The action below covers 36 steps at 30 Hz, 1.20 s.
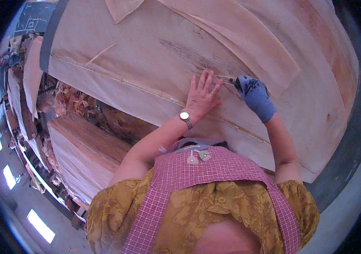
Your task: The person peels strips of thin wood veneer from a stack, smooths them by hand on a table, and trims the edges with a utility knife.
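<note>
My left hand (201, 98), bare and with a watch (184, 115) on its wrist, lies on a broad, pale wood veneer sheet (134, 63), fingers spread. Close to its fingertips, my right hand (254, 97) wears a blue glove with dark patches. It is closed around a slim knife-like tool (230, 80), whose thin end points left toward my left fingers. The tool's exact kind is too small to tell. Dark, rough streaks (193, 53) run along the veneer just beyond my left hand. A thin, light strip (102, 54) lies on the sheet at the left.
More veneer sheets (252, 38) overlap at the far side and right. A long yellowish ridge or split (146, 89) crosses the sheet near me. Left of it stand a stack of veneer (83, 148) and crumpled scraps (72, 99). A dark edge (337, 165) borders the right.
</note>
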Tool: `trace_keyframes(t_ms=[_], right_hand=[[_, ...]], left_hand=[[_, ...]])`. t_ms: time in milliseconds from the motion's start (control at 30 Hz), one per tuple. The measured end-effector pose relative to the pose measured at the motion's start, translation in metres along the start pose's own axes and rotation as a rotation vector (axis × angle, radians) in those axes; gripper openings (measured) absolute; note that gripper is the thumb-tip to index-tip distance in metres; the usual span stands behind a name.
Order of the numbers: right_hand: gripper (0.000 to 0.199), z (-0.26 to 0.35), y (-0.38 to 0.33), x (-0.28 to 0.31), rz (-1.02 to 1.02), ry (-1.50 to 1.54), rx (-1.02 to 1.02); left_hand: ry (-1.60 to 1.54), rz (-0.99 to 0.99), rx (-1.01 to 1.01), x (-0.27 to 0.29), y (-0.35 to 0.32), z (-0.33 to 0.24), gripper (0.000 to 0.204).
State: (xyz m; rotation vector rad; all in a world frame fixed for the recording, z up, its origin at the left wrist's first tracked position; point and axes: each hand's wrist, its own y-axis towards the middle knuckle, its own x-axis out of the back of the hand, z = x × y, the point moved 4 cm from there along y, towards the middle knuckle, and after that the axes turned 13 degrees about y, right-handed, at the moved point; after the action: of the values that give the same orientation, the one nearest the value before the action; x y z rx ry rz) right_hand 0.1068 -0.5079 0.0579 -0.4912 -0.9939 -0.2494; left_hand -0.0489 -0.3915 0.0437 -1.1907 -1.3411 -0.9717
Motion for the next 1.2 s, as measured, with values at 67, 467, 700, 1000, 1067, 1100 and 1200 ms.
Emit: trace_keyframes(t_ms=[67, 467, 700, 1000, 1067, 1100, 1200], right_hand=[[0.014, -0.027, -0.014, -0.002, -0.072, 0.001, 0.006], [0.028, -0.171, -0.223, 0.151, -0.798, 0.074, -0.775], [0.031, 0.061, -0.073, -0.028, -0.152, 1.494, -0.117], [0.063, 0.209, -0.033, -0.077, 0.073, 1.824, 0.339], [0.065, 0.206, -0.032, -0.092, 0.032, 1.861, 0.323], [0.065, 0.203, -0.032, -0.1, 0.034, 1.884, 0.303], [0.06, 0.2, -0.033, -0.085, 0.244, 1.882, 0.127]], left_hand=[[0.0, -0.016, 0.012, -0.001, 0.0, -0.001, 0.086], [-0.22, 0.145, -0.028, 0.023, 0.012, 0.016, 0.075], [-0.65, 0.397, -0.141, -0.005, 0.044, 0.052, 0.072], [-0.832, 0.74, -0.171, -0.001, 0.066, 0.063, 0.088], [-0.787, 0.766, -0.17, 0.009, 0.07, 0.058, 0.09], [-0.814, 0.774, -0.165, 0.01, 0.07, 0.055, 0.089], [-0.852, 0.773, -0.156, 0.008, 0.069, 0.056, 0.088]])
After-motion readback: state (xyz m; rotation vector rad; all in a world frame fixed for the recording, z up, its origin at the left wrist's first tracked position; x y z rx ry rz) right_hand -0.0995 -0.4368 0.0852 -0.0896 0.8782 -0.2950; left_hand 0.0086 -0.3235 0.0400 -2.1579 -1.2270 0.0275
